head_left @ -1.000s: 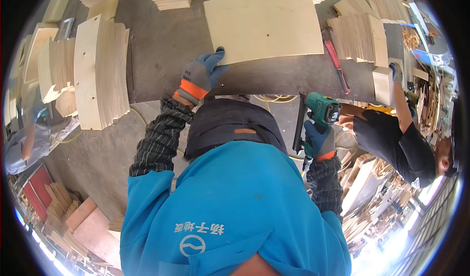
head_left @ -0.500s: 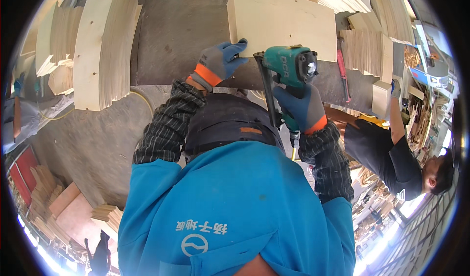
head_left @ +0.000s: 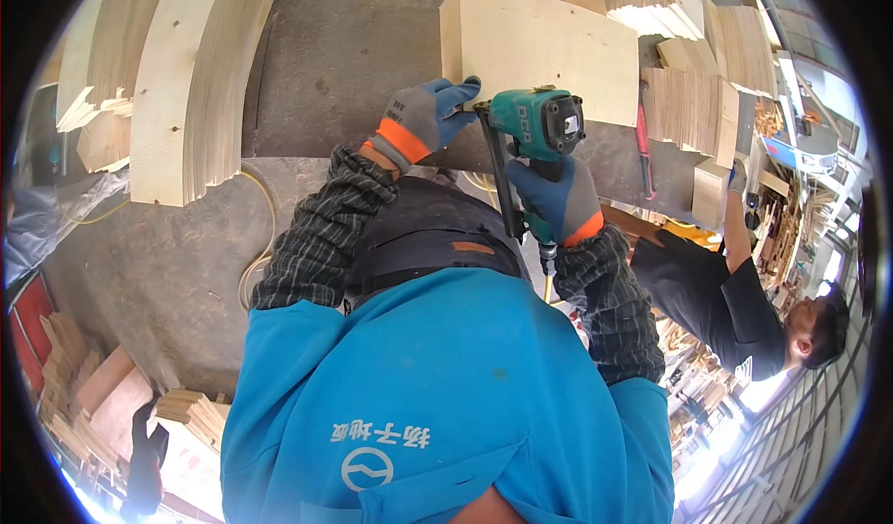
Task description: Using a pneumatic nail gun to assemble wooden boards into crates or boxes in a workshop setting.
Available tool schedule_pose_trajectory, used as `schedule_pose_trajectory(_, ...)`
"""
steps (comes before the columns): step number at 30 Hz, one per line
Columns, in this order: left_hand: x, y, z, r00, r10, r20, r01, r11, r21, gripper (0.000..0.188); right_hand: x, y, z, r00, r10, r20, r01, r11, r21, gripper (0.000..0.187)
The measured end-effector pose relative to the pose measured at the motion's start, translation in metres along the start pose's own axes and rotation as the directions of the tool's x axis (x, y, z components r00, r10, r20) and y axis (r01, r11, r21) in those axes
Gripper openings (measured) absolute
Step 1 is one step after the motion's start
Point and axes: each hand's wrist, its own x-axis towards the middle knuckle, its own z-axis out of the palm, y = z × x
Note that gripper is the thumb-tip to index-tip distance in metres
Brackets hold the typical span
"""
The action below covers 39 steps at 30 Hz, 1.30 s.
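My right hand, in a blue and grey glove with an orange cuff, is wrapped round the grip of a green nail gun. The gun's long dark magazine slants down toward my lap, and its nose sits close to the near left corner of a pale wooden panel. At that same corner my left hand, gloved alike, is closed with fingers and thumb on the panel's edge. The fingertips lie right beside the gun's nose. What exactly the nose touches is too small to tell.
The panel lies on a dark worktable. Tall stacks of thin boards stand to the left, others to the right. A red-handled tool lies right of the panel. A co-worker in black works at the right. A yellow hose trails on the floor.
The nail gun has shifted slightly left, and its nose is now nearer my left fingertips. My left hand has moved a little right along the panel corner. The whole view has shifted somewhat.
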Motion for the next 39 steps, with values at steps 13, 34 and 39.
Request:
schedule_pose_trajectory(13,0.001,-0.002,0.002,0.999,0.023,-0.035,-0.025,0.999,-0.048,0.045,-0.005,-0.003,-0.006,1.000,-0.017,-0.026,0.018,1.000,0.025,0.036)
schedule_pose_trajectory(34,0.094,0.075,0.078,0.927,0.246,0.282,-0.352,0.828,0.436,0.040,-0.074,0.134,-0.102,0.913,0.183,-0.365,-0.101,0.967,0.232,0.035)
schedule_pose_trajectory(39,0.092,0.075,0.082,0.935,0.291,0.205,-0.354,0.824,0.444,0.034,-0.061,0.128,-0.110,0.933,0.148,-0.329,-0.067,0.967,0.245,0.037)
